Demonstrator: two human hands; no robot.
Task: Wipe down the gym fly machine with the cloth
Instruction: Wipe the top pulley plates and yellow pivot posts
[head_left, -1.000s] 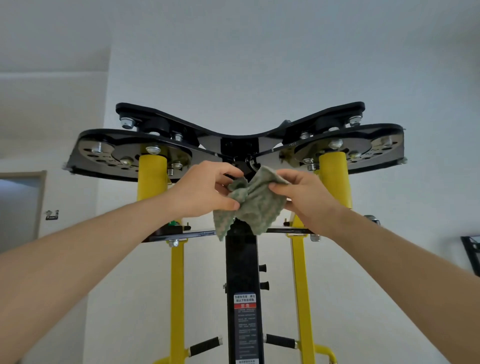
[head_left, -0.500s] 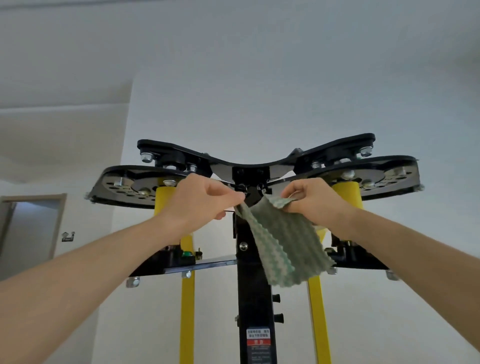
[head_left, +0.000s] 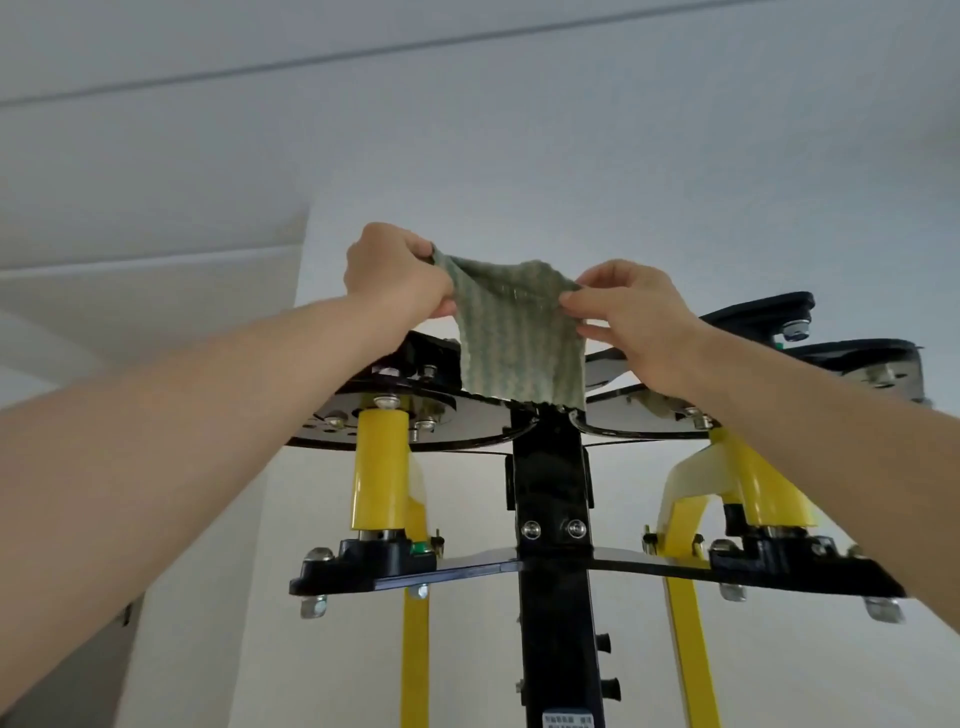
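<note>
Head view: I saw the cloth (head_left: 519, 338) held spread between both hands above the top of the fly machine (head_left: 467, 569), its lower hem hanging to the head of the black centre post (head_left: 556, 623). The left hand (head_left: 395, 275) had its grip clenched round the upper left corner. The right hand (head_left: 639, 322) pinched the right edge between thumb and fingertips.

Risks, as I judged them:
- The hanging hem could snag on the protruding bolt heads (head_left: 387, 401) or catch between the stacked cam plates (head_left: 467, 423).
- A light pinch could let the cloth slip under wiping pressure.

Materials:
- Cloth: soft, ribbed, grey-green, wavy hem.
- Plates: flat, glossy black, rounded, perforated.
- Sleeves (head_left: 379, 467): cylindrical, smooth yellow finish.
- Bolts: bright metal
</note>
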